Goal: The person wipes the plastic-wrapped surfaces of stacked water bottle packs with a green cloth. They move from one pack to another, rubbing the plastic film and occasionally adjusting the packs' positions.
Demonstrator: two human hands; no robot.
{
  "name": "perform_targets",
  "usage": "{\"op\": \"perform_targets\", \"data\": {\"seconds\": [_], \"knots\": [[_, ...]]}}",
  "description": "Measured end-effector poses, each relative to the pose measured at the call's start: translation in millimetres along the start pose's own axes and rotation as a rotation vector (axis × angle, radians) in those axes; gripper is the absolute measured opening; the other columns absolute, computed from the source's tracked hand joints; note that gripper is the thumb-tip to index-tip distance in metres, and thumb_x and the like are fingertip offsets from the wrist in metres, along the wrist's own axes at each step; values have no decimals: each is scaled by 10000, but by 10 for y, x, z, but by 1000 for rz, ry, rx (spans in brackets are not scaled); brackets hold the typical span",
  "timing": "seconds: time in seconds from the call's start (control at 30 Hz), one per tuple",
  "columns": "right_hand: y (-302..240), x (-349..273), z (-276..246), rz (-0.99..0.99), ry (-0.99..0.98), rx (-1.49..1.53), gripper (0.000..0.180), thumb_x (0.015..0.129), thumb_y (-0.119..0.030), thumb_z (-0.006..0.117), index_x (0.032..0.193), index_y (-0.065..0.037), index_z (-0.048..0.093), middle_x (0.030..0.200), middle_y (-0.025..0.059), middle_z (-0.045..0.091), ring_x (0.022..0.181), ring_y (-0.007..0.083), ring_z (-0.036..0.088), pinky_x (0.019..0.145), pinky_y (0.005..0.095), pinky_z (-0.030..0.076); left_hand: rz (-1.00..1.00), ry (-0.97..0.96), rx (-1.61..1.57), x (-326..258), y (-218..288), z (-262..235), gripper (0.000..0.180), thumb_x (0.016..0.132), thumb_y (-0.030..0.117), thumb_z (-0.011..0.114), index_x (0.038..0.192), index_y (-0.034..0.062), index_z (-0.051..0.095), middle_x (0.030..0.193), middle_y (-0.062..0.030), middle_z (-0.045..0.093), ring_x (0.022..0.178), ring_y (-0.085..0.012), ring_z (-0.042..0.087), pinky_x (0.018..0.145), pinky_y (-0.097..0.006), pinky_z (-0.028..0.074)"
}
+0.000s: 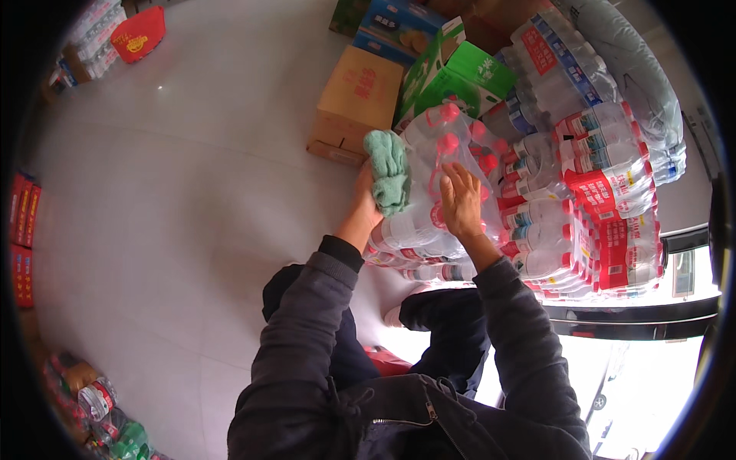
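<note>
In my left hand (365,201) is a folded, pale green cloth (389,170), gripped at the left side of a shrink-wrapped pack of large clear bottles (426,153) with red caps. My right hand (461,202) lies over the right part of the same pack, fingers stretched out and slightly apart, holding nothing. Whether its palm presses on the plastic film, I cannot tell. The cloth hides part of the pack's left edge and most of my left fingers.
More wrapped bottle packs (606,161) are stacked on the right. Beyond the pack stand a brown carton (356,96), an open green box (452,77) and a blue box (395,27). Loose bottles (98,399) lie at the lower left; red boxes (23,230) line the left edge.
</note>
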State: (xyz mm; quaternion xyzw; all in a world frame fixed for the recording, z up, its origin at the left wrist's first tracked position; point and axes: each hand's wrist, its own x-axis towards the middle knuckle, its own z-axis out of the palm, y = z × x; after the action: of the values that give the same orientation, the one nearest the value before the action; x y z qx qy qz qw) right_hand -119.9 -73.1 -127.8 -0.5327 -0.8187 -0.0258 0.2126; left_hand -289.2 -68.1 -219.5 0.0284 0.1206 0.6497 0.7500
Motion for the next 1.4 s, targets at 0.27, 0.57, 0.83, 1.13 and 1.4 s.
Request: {"op": "perform_targets", "data": {"seconds": [0.27, 0.57, 0.83, 1.13, 1.4], "knots": [[-43, -34, 48, 72, -119, 4, 476, 984, -361, 282, 1364, -121, 442, 1454, 140, 346, 1366, 336, 271, 1094, 514, 189, 428, -344, 987, -221, -537, 97, 568, 975, 370, 414, 1390, -10, 335, 1349, -196, 453, 1242, -315, 439, 1036, -363, 313], [-61, -20, 37, 97, -112, 103, 538, 998, -410, 214, 1380, -92, 420, 1462, 136, 343, 1387, 306, 246, 1101, 495, 168, 190, -311, 1229, -109, -555, -54, 746, 906, 599, 389, 1442, 91, 286, 1502, -190, 221, 1372, -400, 207, 1078, -574, 131], [-115, -9, 28, 79, -142, 31, 634, 970, -508, 243, 1375, -50, 411, 1445, 171, 355, 1359, 338, 281, 1090, 504, 179, 11, -240, 1290, 75, -654, -146, 775, 871, 619, 394, 1468, 149, 241, 1541, -131, 149, 1388, -430, 141, 1066, -623, 71], [-128, -10, 14, 49, -142, -1, 676, 953, -535, 276, 1388, -28, 374, 1436, 191, 356, 1352, 354, 280, 1076, 524, 191, 42, -228, 1242, 147, -702, -286, 743, 869, 578, 436, 1444, 127, 303, 1514, -176, 211, 1359, -447, 215, 1081, -566, 140], [-196, 5, -16, 70, -143, -13, 665, 950, -515, 324, 1388, -16, 364, 1419, 203, 373, 1335, 367, 300, 1068, 523, 198, 112, -230, 1222, 194, -694, -319, 732, 861, 535, 485, 1421, 86, 342, 1466, -236, 281, 1322, -446, 293, 1092, -462, 225]]}}
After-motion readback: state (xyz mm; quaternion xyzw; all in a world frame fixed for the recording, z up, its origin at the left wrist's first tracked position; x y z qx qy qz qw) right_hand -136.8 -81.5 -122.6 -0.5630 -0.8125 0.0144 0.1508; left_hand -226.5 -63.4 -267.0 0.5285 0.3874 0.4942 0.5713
